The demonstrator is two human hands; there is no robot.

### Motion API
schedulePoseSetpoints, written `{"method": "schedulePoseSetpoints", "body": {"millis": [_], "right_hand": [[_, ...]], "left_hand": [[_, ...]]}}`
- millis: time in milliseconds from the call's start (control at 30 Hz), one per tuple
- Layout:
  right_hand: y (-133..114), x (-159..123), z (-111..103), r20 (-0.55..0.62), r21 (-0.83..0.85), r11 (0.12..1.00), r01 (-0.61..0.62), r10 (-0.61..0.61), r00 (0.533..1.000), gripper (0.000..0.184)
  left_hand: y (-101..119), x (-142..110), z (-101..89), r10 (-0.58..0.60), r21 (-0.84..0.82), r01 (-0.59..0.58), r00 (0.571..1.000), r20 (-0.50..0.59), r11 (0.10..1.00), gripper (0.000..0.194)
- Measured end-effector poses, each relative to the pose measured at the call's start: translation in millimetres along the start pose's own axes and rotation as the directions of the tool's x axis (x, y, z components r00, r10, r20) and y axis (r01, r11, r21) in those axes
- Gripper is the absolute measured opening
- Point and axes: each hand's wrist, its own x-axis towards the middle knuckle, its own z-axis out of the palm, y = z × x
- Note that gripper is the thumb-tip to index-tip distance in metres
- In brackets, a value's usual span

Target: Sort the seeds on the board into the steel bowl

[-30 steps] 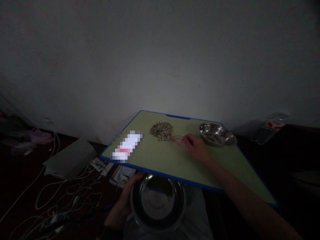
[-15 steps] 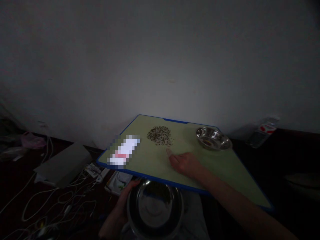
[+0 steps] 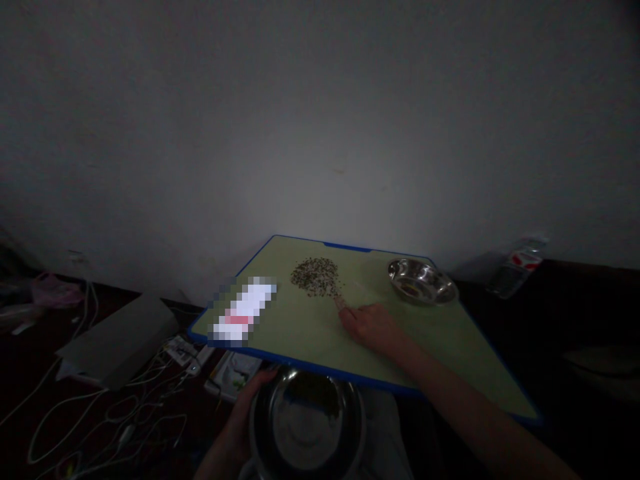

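My right hand (image 3: 373, 325) is over the table, its index finger stretched out and the other fingers curled, with nothing visible in it. The fingertip touches or nearly touches the near right edge of a spread of small dark and pale seeds (image 3: 315, 277); their kind is too small to tell. Below the table's near edge, my left hand (image 3: 250, 403) grips the left rim of a metal bowl (image 3: 307, 427). Dark matter shows at that bowl's far side, partly in shadow. The seeds lie on a pale green folding table (image 3: 295, 327) with a blue rim.
A second metal bowl (image 3: 423, 283) stands at the table's right. A blurred-out bright phone-like rectangle (image 3: 245, 310) lies at the left. A clear bottle (image 3: 515, 270) leans by the wall. Tangled white cables (image 3: 125, 433), a grey box (image 3: 120, 340) and a pink bag (image 3: 57, 291) are on the floor.
My right fingertip has come up to the seeds' near edge. My view has shifted slightly, and the left hand still holds the bowl.
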Motion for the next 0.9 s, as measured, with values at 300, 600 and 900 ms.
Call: {"method": "schedulePoseSetpoints", "body": {"millis": [300, 600, 900], "right_hand": [[13, -8, 5, -0.009, -0.003, 0.998, -0.062, 0.062, 0.998, 0.029], [14, -11, 8, -0.059, -0.008, 1.0, -0.022, 0.022, 0.998, 0.037], [22, -11, 4, -0.079, 0.135, 0.984, -0.119, 0.13, 0.988, 0.029]], "left_hand": [[-1, -1, -1.3, -0.061, -0.027, 0.063, 0.997, 0.047, 0.998, 0.014], [1, -1, 2.6, -0.054, 0.006, 0.054, 0.998, -0.017, 0.999, 0.017], [4, -9, 5.4, 0.006, 0.037, -0.006, 1.0, -0.006, 0.999, 0.013]]}}
